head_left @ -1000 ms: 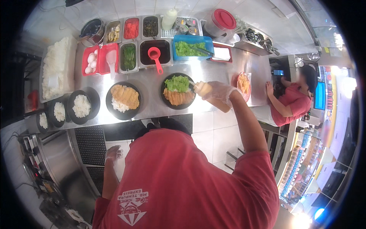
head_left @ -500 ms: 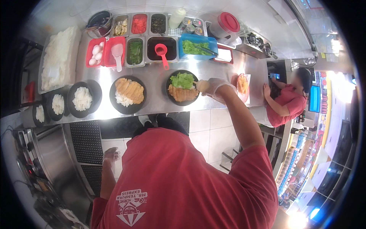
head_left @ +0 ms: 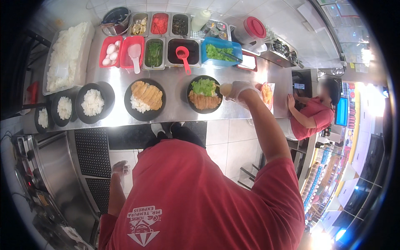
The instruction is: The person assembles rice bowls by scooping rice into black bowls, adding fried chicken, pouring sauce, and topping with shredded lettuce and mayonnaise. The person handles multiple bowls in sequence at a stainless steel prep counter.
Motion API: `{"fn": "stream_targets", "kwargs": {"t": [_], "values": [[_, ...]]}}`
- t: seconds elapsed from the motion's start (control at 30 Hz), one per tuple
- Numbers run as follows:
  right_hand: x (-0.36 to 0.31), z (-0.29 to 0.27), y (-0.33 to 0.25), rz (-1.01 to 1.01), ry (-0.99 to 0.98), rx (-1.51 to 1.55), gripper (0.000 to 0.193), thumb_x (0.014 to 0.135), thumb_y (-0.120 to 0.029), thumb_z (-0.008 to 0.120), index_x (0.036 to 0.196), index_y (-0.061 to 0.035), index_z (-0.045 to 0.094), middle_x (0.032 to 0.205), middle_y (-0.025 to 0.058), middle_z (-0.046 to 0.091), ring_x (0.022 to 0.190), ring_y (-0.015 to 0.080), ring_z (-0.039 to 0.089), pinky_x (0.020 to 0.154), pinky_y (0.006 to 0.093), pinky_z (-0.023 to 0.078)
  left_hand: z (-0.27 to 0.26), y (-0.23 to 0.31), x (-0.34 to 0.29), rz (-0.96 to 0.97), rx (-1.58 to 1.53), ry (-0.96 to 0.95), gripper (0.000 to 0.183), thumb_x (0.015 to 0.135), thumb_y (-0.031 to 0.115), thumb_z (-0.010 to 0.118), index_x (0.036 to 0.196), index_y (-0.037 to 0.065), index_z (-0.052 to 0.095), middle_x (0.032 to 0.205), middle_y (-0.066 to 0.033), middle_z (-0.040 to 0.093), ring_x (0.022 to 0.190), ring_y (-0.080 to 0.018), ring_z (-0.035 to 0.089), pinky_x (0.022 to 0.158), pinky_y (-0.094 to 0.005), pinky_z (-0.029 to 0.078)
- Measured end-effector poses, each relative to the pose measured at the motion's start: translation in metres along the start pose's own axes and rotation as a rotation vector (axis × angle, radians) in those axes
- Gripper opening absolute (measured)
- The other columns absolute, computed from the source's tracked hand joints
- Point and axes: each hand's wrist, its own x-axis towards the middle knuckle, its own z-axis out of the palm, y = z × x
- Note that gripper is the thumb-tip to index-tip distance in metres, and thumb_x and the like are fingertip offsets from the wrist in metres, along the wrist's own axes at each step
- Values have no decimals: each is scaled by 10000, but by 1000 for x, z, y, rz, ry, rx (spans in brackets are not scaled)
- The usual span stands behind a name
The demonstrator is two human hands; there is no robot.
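In a clear glove, my right hand (head_left: 241, 91) grips a pale squeeze bottle (head_left: 225, 89), its tip pointing left over a black bowl (head_left: 204, 111). That bowl holds green lettuce (head_left: 204, 87) and browned sliced meat (head_left: 205, 101), with a little white showing between them. My gloved left hand (head_left: 120, 167) hangs low beside my body, away from the counter, holding nothing visible, its fingers loosely apart. Left of the lettuce bowl, another black bowl (head_left: 161, 109) carries a sliced breaded cutlet (head_left: 147, 95) over rice (head_left: 138, 105).
Several black bowls of rice (head_left: 93, 102) and a tub of rice (head_left: 66, 56) occupy the counter's left. Behind are eggs (head_left: 111, 54), a red ladle (head_left: 185, 60) and a blue lettuce container (head_left: 221, 60). A red basket of fried food (head_left: 267, 93) sits right; a co-worker (head_left: 310, 112) stands beyond.
The counter and its bowls have shifted slightly right in view. My right hand still holds the bottle tilted at the lettuce bowl; my left hand stays low.
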Motion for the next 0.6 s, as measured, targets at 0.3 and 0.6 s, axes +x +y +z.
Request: {"fn": "stream_targets", "kwargs": {"t": [0.3,0.6], "values": [[-11,-11,-24,-43,30,30,513,684,-415,861,1047,-57,797,991,191,772,899,359,744,802,448,564,-2,-2,0,15,-43,31,264,947,227,718,1149,69,656,846,-123,672,539,-165,542,497,-319,468],[-7,-22,-39,-97,-16,-82,511,688,-400,833,1041,-34,789,973,204,762,887,353,729,790,444,542,-8,-11,13,40,-77,-41,248,958,272,717,1114,85,674,804,-77,648,535,-140,508,471,-300,412]]}}
